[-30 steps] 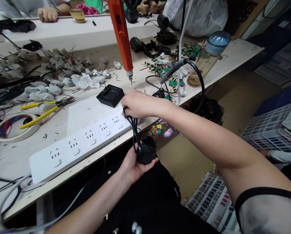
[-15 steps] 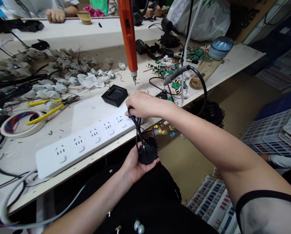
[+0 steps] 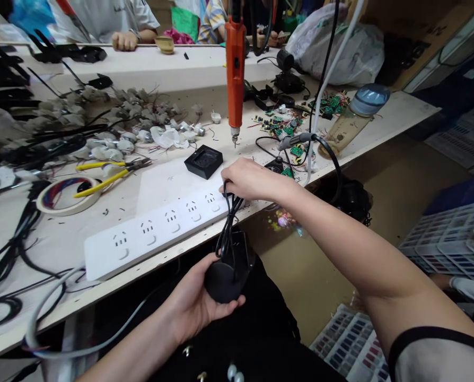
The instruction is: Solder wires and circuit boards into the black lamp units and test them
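My left hand [image 3: 193, 302] cups a round black device [image 3: 228, 269] below the bench edge, over my lap. A black cord [image 3: 228, 225] runs up from the device to my right hand [image 3: 249, 179], which pinches the cord's end at the right end of a long white power strip [image 3: 149, 233]. The plug itself is hidden under my fingers. An orange electric screwdriver [image 3: 235, 69] hangs just above and behind my right hand, and a black square tray [image 3: 203, 161] lies left of it.
Yellow-handled pliers [image 3: 102, 172] and a tape roll [image 3: 68, 194] lie left on the bench [image 3: 42, 249]. Small white parts [image 3: 133, 138] and green circuit boards [image 3: 288, 124] are scattered behind. Another person's hand [image 3: 121, 40] rests at the far counter. White crates [image 3: 451, 244] stand on the floor at right.
The view has shifted, so everything sits further right in the picture. My left hand has lowered and tilted the black device. My right hand stays at the strip's right end, holding the cord.
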### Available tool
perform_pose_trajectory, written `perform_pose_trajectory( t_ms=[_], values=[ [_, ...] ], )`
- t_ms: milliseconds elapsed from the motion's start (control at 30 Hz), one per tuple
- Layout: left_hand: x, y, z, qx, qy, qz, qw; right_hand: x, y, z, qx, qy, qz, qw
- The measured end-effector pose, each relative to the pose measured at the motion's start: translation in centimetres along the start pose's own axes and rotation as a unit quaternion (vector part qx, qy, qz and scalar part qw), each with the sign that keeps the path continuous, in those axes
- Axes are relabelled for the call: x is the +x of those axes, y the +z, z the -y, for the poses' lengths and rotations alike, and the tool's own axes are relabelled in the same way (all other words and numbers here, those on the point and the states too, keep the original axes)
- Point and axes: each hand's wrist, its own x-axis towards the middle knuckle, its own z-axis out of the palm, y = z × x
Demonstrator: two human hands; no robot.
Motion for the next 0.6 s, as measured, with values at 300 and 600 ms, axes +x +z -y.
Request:
perform_pose_trajectory(
  t_ms=[300,600],
  values=[
    [-2.2,-1.3,0.8,0.001,-0.003,0.036,0.999,0.0,-0.1,0.3,-0.036,0.014,0.007,0.999],
    [-5.8,-4.3,0.8,0.017,-0.003,0.089,0.996,0.0,-0.2,0.5,-0.055,0.016,0.021,0.998]
  ],
)
